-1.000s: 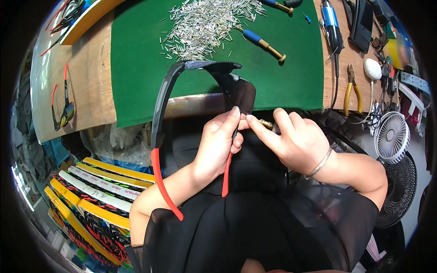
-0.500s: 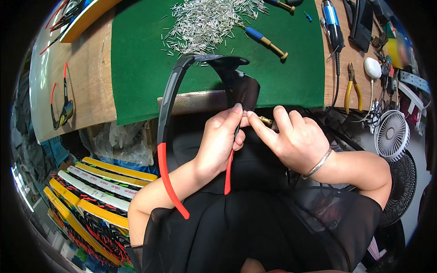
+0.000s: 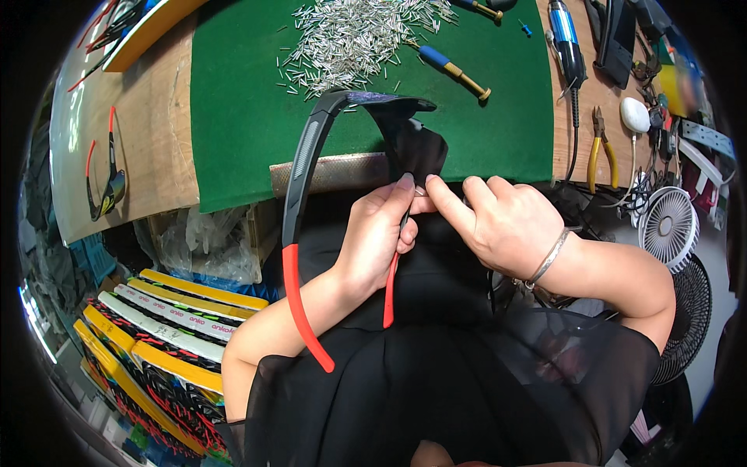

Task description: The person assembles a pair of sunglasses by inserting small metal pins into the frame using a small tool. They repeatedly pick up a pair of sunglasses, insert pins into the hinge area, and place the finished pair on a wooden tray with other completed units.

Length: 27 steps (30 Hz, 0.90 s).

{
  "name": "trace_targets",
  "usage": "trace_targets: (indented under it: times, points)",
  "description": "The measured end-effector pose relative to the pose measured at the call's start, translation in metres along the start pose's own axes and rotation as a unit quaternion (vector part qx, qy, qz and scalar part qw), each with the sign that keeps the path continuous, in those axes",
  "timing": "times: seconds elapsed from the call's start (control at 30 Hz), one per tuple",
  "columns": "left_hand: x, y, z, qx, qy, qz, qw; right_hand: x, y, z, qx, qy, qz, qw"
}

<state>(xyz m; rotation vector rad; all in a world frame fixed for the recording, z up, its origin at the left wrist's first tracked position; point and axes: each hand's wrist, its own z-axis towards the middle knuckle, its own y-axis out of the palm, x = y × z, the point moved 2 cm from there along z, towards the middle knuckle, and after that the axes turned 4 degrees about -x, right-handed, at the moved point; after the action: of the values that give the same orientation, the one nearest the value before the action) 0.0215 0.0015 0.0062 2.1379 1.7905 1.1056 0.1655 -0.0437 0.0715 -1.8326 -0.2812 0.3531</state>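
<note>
My left hand is closed on a pair of sunglasses with a black frame, dark lens and red temple tips. Thumb and fingers pinch it near one hinge, and the other temple arcs out to the left, past my forearm. My right hand is close beside, its index fingertip at the hinge where a tiny silvery piece shows, perhaps a pin. The other right fingers are curled, and what lies under them is hidden. Both hands are just off the near edge of the green mat.
Many small metal pins are heaped on the mat, near a blue-handled screwdriver. Pliers, a corded electric tool and a small white fan are at right. Another pair of sunglasses lies left, above stacked yellow-edged trays.
My right hand has turned slightly and its fingers have shifted. The brass-coloured tool end that showed beneath them is now out of sight. The sunglasses have tipped a little to the right.
</note>
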Motion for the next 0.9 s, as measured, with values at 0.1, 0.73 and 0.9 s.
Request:
trace_targets:
  times: [0.1, 0.73, 0.9]
  points:
    - [0.0014, 0.0009, 0.0000, -0.008, 0.003, 0.005, 1.000, 0.0004, 0.0021, 0.0003, 0.022, -0.006, 0.011, 1.000]
    - [0.0011, 0.0019, -0.0002, 0.004, -0.010, -0.017, 1.000, 0.0024, 0.0082, -0.0075, 0.042, 0.009, 0.059, 0.997]
    - [0.0035, 0.0036, -0.0019, 0.014, -0.009, -0.012, 1.000, 0.0024, 0.0084, -0.0043, 0.054, 0.010, 0.053, 0.997]
